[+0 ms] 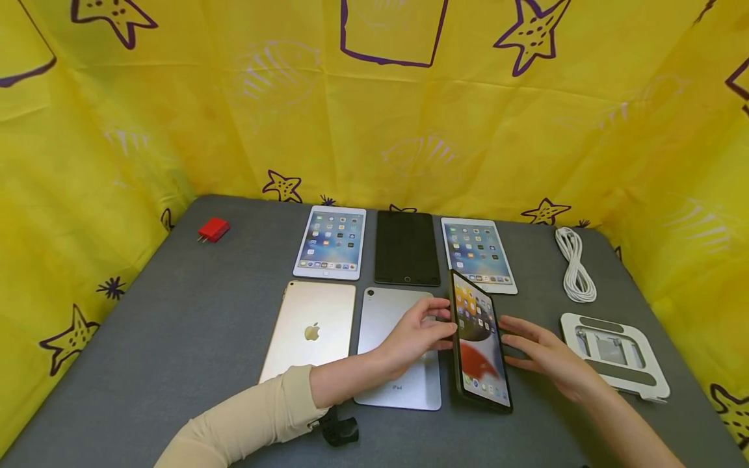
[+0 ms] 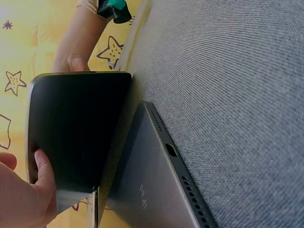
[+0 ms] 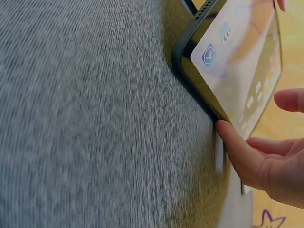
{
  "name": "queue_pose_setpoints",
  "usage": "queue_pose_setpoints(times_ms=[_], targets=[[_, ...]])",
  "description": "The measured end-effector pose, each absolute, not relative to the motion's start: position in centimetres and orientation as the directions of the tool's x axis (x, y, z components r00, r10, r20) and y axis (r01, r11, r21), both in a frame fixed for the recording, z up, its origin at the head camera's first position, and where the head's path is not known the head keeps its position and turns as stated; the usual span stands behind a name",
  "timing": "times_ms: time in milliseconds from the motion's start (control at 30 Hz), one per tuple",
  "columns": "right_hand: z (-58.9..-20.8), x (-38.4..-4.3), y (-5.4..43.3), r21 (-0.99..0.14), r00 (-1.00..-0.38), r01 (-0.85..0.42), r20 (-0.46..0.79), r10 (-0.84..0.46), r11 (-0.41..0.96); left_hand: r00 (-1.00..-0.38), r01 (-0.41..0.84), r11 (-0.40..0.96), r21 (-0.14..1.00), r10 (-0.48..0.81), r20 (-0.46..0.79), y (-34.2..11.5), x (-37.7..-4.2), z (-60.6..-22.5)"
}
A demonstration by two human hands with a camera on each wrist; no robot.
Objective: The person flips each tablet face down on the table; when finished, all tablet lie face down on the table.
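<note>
A black-edged tablet [image 1: 481,341] with a lit screen stands tilted up, its left edge raised and its screen facing right. My left hand [image 1: 417,335] grips that raised left edge; in the left wrist view a finger [image 2: 43,168] lies against the tablet's dark back [image 2: 80,123]. On the screen side, my right hand [image 1: 541,354] has its fingers extended to the lower right edge. The right wrist view shows one fingertip [image 3: 223,127] touching that edge near the table. Beneath my left hand lies a silver tablet [image 1: 398,393], back up.
A gold tablet [image 1: 313,335] lies face down at left. Behind are a white tablet [image 1: 330,244], a dark-screened tablet [image 1: 406,250] and another white tablet [image 1: 476,250]. A white cable [image 1: 576,266] and a folding stand [image 1: 614,354] lie right; a red charger [image 1: 213,229] sits far left.
</note>
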State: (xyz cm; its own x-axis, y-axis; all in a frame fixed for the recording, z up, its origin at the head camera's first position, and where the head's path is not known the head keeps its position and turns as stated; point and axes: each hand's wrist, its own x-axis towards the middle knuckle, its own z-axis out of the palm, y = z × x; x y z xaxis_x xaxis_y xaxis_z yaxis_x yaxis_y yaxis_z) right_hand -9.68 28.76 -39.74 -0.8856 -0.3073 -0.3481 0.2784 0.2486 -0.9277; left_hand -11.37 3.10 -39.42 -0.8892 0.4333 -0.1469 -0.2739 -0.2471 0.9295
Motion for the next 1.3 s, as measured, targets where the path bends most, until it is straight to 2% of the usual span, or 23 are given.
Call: queue_pose_setpoints(times_ms=[433,800,1300], targets=[[-40.1,-10.3,26.2,-0.931,-0.868,0.291,-0.353,-0.349,0.219,-0.904,-0.137,-0.211,0.968,0.425,-0.035,2.9,-11.1,-38.5],[-40.3,-10.5,24.5,-0.93,-0.86,0.312,-0.364,-0.359,0.195,-0.909,-0.135,-0.232,0.963,0.416,-0.027,3.2,-11.2,-37.3],[-40.5,-10.8,23.8,-0.95,-0.851,0.21,-0.295,-0.435,0.233,-0.907,-0.121,-0.181,0.976,0.421,-0.035,4.0,-11.3,-37.6]])
